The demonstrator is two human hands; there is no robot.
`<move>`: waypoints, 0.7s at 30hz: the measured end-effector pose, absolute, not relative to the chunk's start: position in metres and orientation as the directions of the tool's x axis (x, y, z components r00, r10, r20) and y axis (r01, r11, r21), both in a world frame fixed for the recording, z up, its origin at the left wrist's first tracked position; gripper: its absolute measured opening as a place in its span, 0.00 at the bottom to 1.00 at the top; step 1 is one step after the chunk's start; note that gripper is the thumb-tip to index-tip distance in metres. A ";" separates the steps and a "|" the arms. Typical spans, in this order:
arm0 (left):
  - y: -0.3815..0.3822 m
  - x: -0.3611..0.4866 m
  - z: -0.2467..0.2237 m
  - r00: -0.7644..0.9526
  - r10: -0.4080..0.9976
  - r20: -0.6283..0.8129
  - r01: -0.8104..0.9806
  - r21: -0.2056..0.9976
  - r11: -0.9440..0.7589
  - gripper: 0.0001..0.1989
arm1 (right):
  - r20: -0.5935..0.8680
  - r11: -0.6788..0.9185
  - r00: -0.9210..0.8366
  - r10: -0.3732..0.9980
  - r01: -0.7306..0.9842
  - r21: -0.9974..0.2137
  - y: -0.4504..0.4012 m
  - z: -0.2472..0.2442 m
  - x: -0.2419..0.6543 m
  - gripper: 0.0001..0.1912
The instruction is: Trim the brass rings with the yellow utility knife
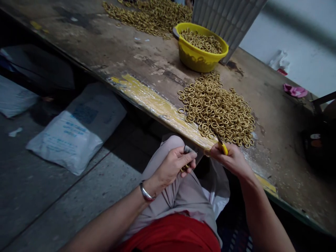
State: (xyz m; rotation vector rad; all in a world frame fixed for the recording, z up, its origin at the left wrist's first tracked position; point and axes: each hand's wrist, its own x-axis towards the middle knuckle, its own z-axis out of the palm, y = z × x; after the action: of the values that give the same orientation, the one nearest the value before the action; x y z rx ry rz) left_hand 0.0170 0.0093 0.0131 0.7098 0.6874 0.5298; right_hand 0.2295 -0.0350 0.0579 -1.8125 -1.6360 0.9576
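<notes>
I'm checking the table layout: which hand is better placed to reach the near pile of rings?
Probably the right hand: it is at the table edge beside the pile, though it grips a yellow-handled tool. The left hand is farther off, over the lap, holding some rings.

left hand (174,161) holds gold-coloured rings (185,167) | right hand (232,159) grips yellow tool (224,148) | ring pile (220,108) near yellow basin (196,62)
</notes>
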 end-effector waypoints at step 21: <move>-0.023 0.008 0.037 0.835 0.416 -0.359 -0.049 0.705 0.707 0.18 | -0.091 -0.038 -0.109 0.990 0.411 -0.911 -0.087 0.075 0.201 0.13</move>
State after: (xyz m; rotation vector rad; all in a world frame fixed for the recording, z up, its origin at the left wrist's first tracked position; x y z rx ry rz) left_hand 0.0080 -0.0229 0.0367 0.7471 0.5306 0.2719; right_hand 0.2005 -0.0866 0.0753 -1.5051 -1.5830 1.1256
